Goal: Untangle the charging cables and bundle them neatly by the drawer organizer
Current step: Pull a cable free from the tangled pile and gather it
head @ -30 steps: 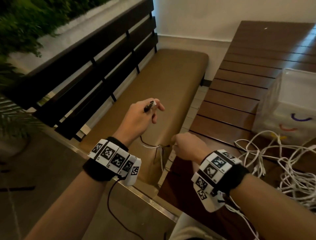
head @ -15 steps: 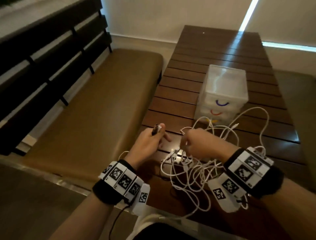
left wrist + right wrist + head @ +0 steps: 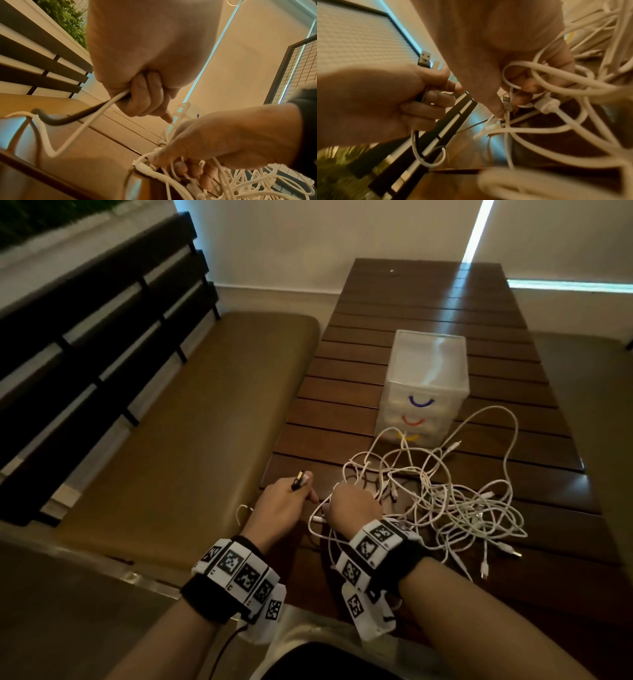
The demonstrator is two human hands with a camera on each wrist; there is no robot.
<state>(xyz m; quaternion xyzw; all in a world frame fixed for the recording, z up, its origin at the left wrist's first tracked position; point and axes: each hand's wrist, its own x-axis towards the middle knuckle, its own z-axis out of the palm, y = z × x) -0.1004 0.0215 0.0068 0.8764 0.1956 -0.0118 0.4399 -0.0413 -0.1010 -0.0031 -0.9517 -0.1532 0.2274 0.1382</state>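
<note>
Head view: my left hand (image 3: 279, 506) grips a dark USB plug (image 3: 298, 480); my right hand (image 3: 354, 503) sits on the white cable tangle (image 3: 442, 501), just before the drawer organizer (image 3: 428, 385) on the table (image 3: 411, 302).

Left wrist view: my left fingers (image 3: 145, 94) curl round one dark and one white lead.

Right wrist view: my right fingers (image 3: 529, 83), somewhat blurred, appear hooked through white loops.

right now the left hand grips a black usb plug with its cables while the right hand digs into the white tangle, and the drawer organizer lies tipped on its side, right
Not quite. The drawer organizer stands upright on the table, as the head view shows, its drawer fronts facing the person. The rest holds: the left hand grips the black usb plug with its cables, and the right hand digs into the white tangle.
</note>
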